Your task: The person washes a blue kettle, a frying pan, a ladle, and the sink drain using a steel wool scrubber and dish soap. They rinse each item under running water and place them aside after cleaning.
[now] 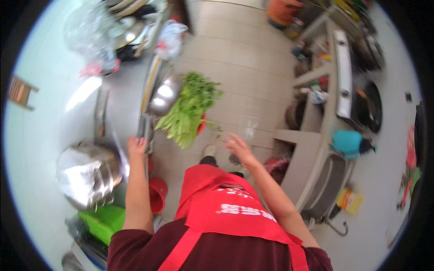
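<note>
My left hand (pixel 137 145) is at the edge of the steel counter (pixel 122 111), fingers apart; whether it presses on the edge is hard to tell. My right hand (pixel 239 150) hangs in the air over the floor, blurred, with nothing in it. Ahead of me, low between the hands, lies a bunch of leafy green celery (pixel 190 108), with something red partly showing beneath it. A shiny metal bowl (pixel 166 95) is beside the stalks, close to the counter. On the counter, a knife or similar long tool (pixel 102 115) lies beyond the left hand.
Large steel pots (pixel 91 172) stand on the left, near a green bin (pixel 105 220) and a red bucket (pixel 157 194). Plastic bags (pixel 91 34) and dishes crowd the far left counter. Along the right run a stove (pixel 344 74), a wok (pixel 371 105) and a sink (pixel 327 184). An orange bucket (pixel 284 12) stands ahead.
</note>
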